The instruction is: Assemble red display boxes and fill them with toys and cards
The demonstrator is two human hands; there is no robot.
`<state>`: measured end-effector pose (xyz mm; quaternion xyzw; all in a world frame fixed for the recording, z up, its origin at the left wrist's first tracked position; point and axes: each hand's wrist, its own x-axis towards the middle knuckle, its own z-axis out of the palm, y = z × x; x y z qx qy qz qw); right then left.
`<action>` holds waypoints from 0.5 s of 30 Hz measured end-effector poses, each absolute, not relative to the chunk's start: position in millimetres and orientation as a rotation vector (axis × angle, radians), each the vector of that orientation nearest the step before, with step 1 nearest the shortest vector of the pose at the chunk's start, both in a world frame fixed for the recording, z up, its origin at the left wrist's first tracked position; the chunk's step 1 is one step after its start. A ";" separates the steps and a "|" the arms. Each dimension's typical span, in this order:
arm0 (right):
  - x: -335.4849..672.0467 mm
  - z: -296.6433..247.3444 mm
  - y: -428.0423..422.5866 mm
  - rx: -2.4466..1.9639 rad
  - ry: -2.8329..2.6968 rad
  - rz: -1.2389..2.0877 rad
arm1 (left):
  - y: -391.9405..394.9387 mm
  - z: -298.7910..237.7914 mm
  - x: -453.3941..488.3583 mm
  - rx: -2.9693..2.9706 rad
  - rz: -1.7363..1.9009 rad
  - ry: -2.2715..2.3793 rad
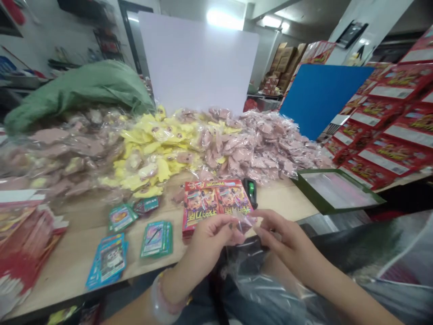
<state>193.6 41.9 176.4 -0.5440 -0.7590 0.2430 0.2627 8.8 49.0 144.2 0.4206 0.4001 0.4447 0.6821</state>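
"What stands in this room?"

"There is a wooden counter [76, 225]; wrapped pink pieces [243, 152] and yellow pieces [164, 169] are heaped toward its far edge."

"And where are the hands?"

"The left hand [211, 237] and the right hand [289, 234] are at the near edge, in front of red boxes [201, 203]. The fingers of both are pinched nearly together, with a clear plastic film [246, 222] between them."

"Does it lie flat?"

"It is held up; loose clear plastic [253, 282] hangs below. Card stacks [155, 239] lie leftward, along the same edge."
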 end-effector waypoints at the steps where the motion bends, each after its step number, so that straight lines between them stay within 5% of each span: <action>1: 192.3 175.4 41.3 -1.451 -2.073 0.574 | 50.2 143.5 10.6 0.951 0.984 0.889; 7: 179.9 181.8 44.8 -1.174 -2.247 -0.112 | 49.6 142.1 17.9 1.107 0.955 0.826; 15: 166.2 189.5 47.2 -1.146 -2.364 -0.273 | 45.8 159.3 15.8 1.639 0.945 1.000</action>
